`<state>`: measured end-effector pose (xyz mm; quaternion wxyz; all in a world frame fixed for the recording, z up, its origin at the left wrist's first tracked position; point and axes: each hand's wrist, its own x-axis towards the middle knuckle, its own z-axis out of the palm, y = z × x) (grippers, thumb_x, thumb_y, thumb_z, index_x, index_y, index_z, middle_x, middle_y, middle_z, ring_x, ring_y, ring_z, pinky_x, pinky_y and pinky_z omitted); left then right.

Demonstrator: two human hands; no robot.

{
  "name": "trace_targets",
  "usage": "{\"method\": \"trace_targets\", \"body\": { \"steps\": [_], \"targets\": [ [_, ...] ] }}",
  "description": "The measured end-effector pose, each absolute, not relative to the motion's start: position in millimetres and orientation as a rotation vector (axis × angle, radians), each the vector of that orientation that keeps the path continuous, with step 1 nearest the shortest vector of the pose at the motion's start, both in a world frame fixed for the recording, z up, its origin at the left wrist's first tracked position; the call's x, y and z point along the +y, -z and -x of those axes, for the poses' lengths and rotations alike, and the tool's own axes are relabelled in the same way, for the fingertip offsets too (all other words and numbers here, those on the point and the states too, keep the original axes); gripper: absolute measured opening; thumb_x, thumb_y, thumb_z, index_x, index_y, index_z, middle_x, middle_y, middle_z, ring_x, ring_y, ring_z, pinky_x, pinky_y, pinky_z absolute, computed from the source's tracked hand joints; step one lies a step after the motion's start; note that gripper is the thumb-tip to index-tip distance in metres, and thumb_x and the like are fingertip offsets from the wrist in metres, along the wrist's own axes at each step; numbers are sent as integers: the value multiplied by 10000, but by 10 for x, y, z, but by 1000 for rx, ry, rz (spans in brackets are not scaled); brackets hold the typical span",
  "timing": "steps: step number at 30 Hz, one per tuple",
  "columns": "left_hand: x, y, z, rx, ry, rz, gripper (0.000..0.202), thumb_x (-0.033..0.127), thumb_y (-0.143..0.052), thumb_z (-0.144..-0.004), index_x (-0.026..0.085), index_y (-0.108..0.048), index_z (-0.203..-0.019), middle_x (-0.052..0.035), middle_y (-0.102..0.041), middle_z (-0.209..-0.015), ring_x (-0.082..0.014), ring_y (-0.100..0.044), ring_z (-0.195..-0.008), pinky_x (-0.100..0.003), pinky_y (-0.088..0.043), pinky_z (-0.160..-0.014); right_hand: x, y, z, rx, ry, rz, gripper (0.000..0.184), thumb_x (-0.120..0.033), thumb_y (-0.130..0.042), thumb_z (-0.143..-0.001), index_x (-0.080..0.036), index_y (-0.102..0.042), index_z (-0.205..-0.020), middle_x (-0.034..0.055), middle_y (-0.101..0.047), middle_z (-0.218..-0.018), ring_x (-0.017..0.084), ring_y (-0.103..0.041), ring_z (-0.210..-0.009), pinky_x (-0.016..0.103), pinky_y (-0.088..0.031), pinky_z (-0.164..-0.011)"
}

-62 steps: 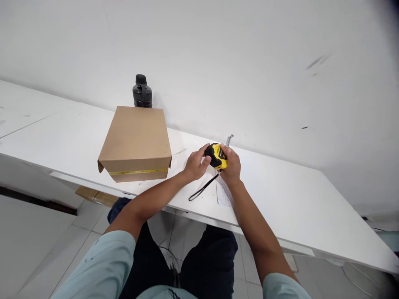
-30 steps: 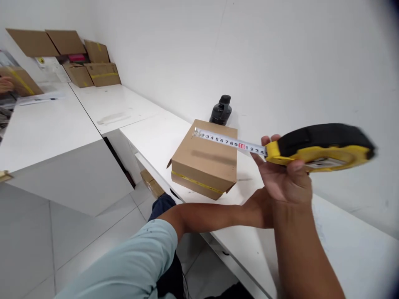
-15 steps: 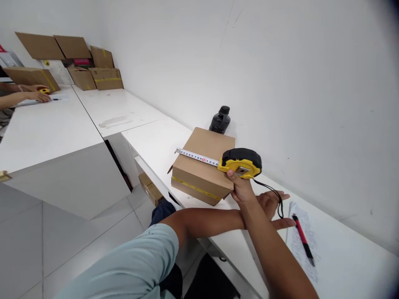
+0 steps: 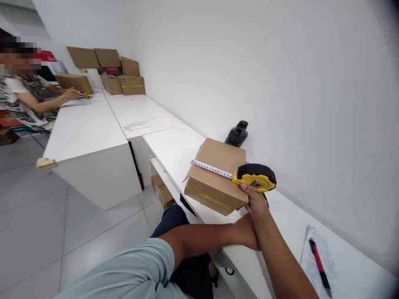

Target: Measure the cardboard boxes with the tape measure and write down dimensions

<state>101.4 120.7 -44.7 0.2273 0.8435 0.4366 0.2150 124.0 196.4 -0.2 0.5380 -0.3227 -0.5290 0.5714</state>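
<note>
My right hand [image 4: 256, 200] grips a yellow and black tape measure [image 4: 255, 177] at the right edge of a closed cardboard box [image 4: 218, 176] on the white desk [image 4: 174, 145]. Its white blade [image 4: 212, 169] stretches leftwards across the box top to the far left edge. My left forearm reaches across under my right arm, and my left hand is hidden behind my right wrist, so its fingers do not show.
A black bottle [image 4: 237, 133] stands behind the box by the wall. A red and black pen [image 4: 318, 265] lies on a written sheet [image 4: 324, 259] at the right. Further cardboard boxes [image 4: 124, 77] sit at the far end, where another person [image 4: 28, 93] works.
The tape measure and my right hand have settled lower against the box's right edge, blade still out. My left hand, open on the desk before, has gone behind my right wrist. The view swung left.
</note>
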Motion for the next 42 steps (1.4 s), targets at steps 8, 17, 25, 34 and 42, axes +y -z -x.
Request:
{"method": "trace_targets", "body": {
  "steps": [8, 17, 25, 34, 42],
  "targets": [
    [-159, 315, 143, 1116, -565, -2349, 401, 509, -555, -1040, 197, -796, -1115, -123, -805, -1264, -289, -741, -1244, -372, -578, -1052, 2078, 95, -1247, -1100, -1533, 780, 576, -435, -1016, -429, -246, -732, -893, 13, -767, -904, 203, -731, -766, 397, -682, -750],
    [716, -1115, 1054, 2138, -1319, -1553, 479, 549, -623, -999, 168, -708, -1276, -189, -673, -1456, -385, -557, -1422, -464, -393, -1203, 2059, -77, -1161, -1091, -1557, 649, 715, -430, -1040, -384, -245, -748, -1010, 14, -792, -1074, 266, -753, -1069, 481, -620, -1048],
    [1095, -947, 1242, 1995, -852, -1494, 647, 627, -502, -1022, 143, -599, -1441, -182, -640, -1528, -338, -650, -1332, -367, -497, -1058, 2117, -58, -1205, -1196, -1619, 590, 591, -423, -1049, -481, -291, -785, -993, 0, -818, -1099, 314, -744, -1186, 485, -584, -1148],
    [1155, -895, 1364, 1901, -955, -1413, 1020, 732, -722, -863, 169, -377, -1642, -212, -552, -1613, -363, -630, -1383, -399, -506, -1101, 2285, -55, -1352, -1158, -1646, 502, 506, -436, -1013, -545, -356, -793, -994, -41, -813, -1113, 277, -707, -1272, 476, -527, -1225],
    [1082, -910, 1373, 1788, -1003, -1378, 853, 627, -673, -943, 169, -403, -1610, -198, -588, -1576, -343, -673, -1317, -423, -535, -1089, 2434, 19, -1536, -1217, -1684, 472, 413, -438, -988, -606, -342, -803, -962, 3, -808, -1160, 326, -639, -1378, 612, -401, -1296]
  ]
}}
